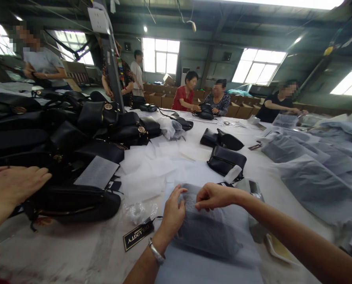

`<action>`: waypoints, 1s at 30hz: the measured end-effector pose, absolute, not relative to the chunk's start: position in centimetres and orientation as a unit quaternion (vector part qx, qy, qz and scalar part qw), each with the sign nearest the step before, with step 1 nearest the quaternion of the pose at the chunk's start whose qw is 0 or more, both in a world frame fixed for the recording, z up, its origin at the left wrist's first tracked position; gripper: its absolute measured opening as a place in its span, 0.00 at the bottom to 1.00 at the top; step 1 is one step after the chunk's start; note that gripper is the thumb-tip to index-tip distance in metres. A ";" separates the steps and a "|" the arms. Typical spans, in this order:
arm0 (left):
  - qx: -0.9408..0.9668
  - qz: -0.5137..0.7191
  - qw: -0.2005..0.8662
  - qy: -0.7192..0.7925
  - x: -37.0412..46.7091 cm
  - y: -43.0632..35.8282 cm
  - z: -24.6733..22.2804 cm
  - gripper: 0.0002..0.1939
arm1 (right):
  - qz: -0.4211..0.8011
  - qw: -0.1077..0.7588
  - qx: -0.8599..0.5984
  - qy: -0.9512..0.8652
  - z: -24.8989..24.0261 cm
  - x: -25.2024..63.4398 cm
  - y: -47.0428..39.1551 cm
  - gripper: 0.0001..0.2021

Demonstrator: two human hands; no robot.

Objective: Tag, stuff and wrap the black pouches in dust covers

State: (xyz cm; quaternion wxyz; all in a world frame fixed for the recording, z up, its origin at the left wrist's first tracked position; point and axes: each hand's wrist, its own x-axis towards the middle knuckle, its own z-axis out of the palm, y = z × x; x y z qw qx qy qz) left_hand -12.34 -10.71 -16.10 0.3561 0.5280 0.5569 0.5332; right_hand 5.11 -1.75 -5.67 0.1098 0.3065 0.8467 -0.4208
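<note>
A dark handbag in a translucent white wrapper point(211, 232) lies in front of me on a pale sheet point(176, 266). My left hand point(173, 213), with a silver bracelet at the wrist, rests on the wrapper's left edge, thumb and fingers apart. Above the wrapper's upper part, my right hand point(213, 196) is closed in a pinch; what its fingertips hold cannot be made out. A black hang tag with gold lettering point(138, 234) lies left of my left wrist, beside crumpled clear plastic point(139, 211).
Black handbags point(75, 205) are heaped at left, where another person's hand point(25, 181) reaches in. White tissue sheets point(143, 173) lie mid-table. Black bags point(227, 161) sit ahead; wrapped bags point(312, 185) pile up at right. Several people work beyond, near cardboard boxes point(161, 100).
</note>
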 end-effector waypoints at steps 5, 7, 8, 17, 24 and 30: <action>0.545 0.525 0.330 0.564 -12.1 -10.8 -15.8 0.22 | -0.143 0.160 0.301 0.929 -5.6 3.0 -0.3 0.14; 0.565 0.516 0.314 0.562 -11.9 -11.0 -15.7 0.23 | -0.109 0.171 0.306 0.930 -5.7 2.1 -0.1 0.13; 0.575 0.512 0.311 0.557 -11.8 -11.0 -15.7 0.24 | -0.092 0.177 0.307 0.930 -5.7 1.7 -0.1 0.13; 0.625 0.481 0.270 0.552 -10.1 -12.1 -16.6 0.24 | -0.013 0.190 0.369 0.910 -5.5 0.5 0.4 0.26; 0.674 0.428 0.254 0.546 -9.8 -12.3 -16.8 0.31 | -0.025 0.063 0.495 0.866 -5.2 6.4 1.8 0.21; 0.706 0.398 0.240 0.534 -11.2 -11.7 -15.3 0.23 | -0.089 -0.156 0.465 0.867 -8.3 10.8 -8.8 0.21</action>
